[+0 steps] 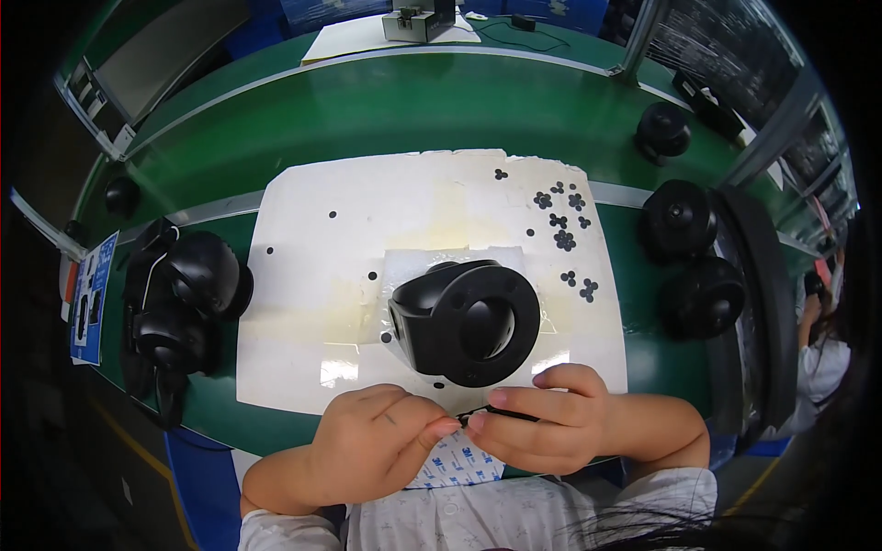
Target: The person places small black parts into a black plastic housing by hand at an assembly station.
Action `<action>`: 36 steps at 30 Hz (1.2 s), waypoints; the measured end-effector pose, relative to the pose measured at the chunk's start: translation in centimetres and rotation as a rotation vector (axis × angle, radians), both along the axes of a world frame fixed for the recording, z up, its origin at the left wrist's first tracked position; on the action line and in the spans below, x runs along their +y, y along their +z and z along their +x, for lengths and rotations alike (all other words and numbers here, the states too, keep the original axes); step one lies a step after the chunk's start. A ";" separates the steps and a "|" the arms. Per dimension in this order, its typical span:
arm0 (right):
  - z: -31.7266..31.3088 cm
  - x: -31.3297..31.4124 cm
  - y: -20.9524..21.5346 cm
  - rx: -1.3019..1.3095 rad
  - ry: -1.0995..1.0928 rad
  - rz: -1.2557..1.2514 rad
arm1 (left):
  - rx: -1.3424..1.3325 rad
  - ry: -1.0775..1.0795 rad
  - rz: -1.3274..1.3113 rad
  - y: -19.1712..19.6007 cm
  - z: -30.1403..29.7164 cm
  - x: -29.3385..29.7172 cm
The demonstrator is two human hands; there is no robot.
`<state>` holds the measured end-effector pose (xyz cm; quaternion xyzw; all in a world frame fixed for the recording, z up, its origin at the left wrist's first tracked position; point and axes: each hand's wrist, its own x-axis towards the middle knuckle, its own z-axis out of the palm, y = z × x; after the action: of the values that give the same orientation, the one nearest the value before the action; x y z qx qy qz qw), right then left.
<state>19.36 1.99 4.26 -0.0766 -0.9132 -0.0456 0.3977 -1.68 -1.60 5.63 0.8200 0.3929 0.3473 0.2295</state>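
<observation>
On a square of white foam (397,266) rests a black rounded plastic housing (427,326), tilted so its ring-shaped base with a large centre hole and small round marks faces up toward me. Just below it, my left hand (378,441) is closed in a pinch, thumb against forefinger, at the end of a thin dark strip-like piece (501,413). My right hand (549,422) grips that same piece between thumb and fingers, so much of it is hidden. Beneath my hands lies a white sheet with blue print (457,464).
Small black round pads (564,240) dot the white board (312,303), mostly clustered at its right. Black dome-shaped units (197,271) stand on the left, with more domes (678,219) on the right. A metal-edged green shelf (386,101) runs behind. Another person's arm (813,317) shows far right.
</observation>
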 end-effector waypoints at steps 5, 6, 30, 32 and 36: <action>0.5 0.5 0.2 0.200 0.233 -0.816 | 0.020 -0.004 0.081 -0.3 -0.3 -0.1; 0.6 0.4 0.1 0.199 0.232 -0.818 | 0.053 -0.018 0.135 -0.3 -0.3 -0.1; 0.1 -0.7 0.0 0.029 0.040 -0.801 | 0.391 0.065 0.548 -0.7 0.2 -1.2; 0.2 -0.7 -0.2 -0.008 0.034 -0.621 | 0.387 0.068 0.553 -0.9 0.1 -1.2; -0.2 -0.5 0.7 0.094 -0.002 -0.774 | 0.401 0.036 0.566 -0.4 0.1 -1.1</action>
<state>19.18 1.51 4.99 -0.2236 -0.8435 0.3054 0.3810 -1.55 -2.67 5.24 0.8959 0.3328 0.2784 -0.0951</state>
